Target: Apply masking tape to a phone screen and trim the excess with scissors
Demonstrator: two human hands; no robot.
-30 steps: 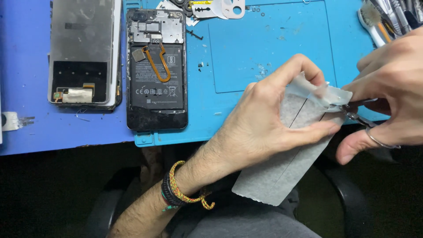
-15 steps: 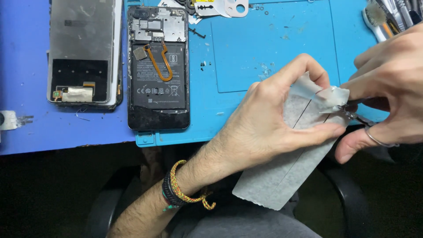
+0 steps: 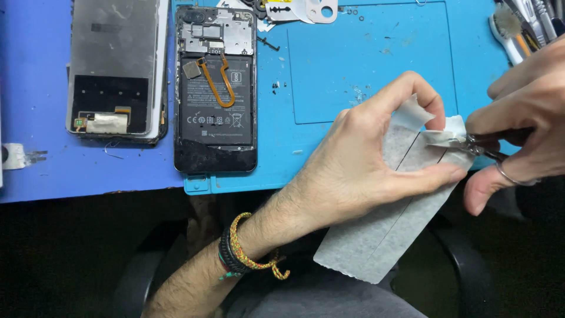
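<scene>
At the worktop's far left edge lies a detached phone back cover [image 3: 116, 70], and just beside it on the blue mat [image 3: 376, 65] an opened smartphone [image 3: 216, 88] with its battery bare. Past the worktop's near edge, the left hand [image 3: 359, 171] pinches a grey adhesive strip [image 3: 388, 229] between thumb and fingers. The right hand [image 3: 524, 123] is closed on small scissors [image 3: 482, 146] meeting the strip's top end.

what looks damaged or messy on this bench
The opened phone lies with its back off, battery and orange flex cable bare. Tiny screws and specks are scattered loose on the blue mat. The grey sheet in the left hand curls up where the scissors meet it.
</scene>
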